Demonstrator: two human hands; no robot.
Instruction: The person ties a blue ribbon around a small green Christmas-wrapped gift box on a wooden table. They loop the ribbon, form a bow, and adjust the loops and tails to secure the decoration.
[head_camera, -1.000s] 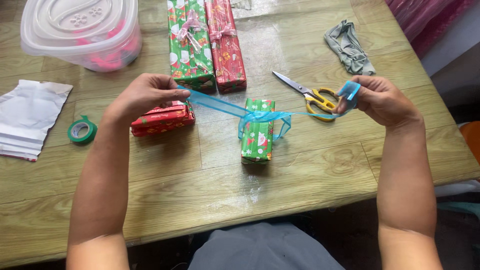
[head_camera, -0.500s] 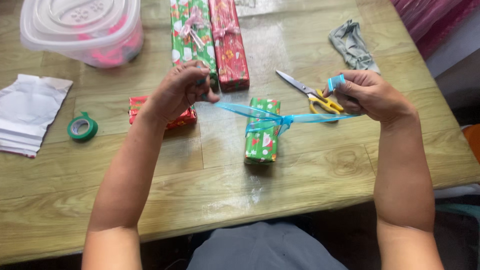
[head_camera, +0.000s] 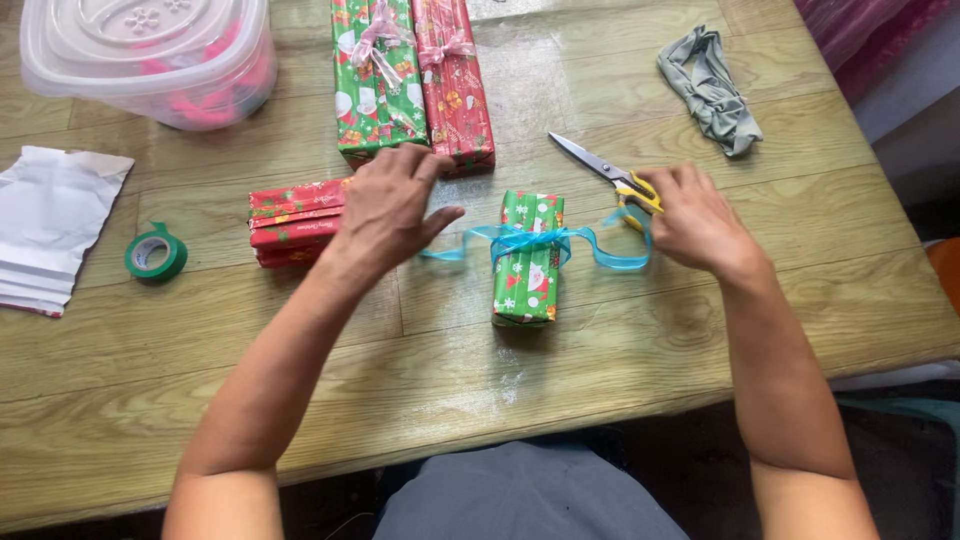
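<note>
A small green wrapped gift box (head_camera: 527, 270) lies at the table's middle with a blue ribbon (head_camera: 600, 250) tied around it. My left hand (head_camera: 388, 205) hovers with fingers spread over a red wrapped box (head_camera: 290, 220); the ribbon's left tail lies loose just right of its thumb. My right hand (head_camera: 695, 220) rests right of the green box. The ribbon's slack right end curls up into that hand, and its fingertips touch the yellow handles of the scissors (head_camera: 605, 170).
Two long wrapped boxes, green (head_camera: 375, 85) and red (head_camera: 455, 85), lie at the back. A lidded plastic tub (head_camera: 150, 60) stands back left, with white paper (head_camera: 50, 225) and a green tape roll (head_camera: 155, 253) at the left. A grey cloth (head_camera: 712, 90) lies back right.
The ribbon was pulled taut between both hands; now it hangs slack. My left hand let go and dropped toward the red box. My right hand moved down to the scissors.
</note>
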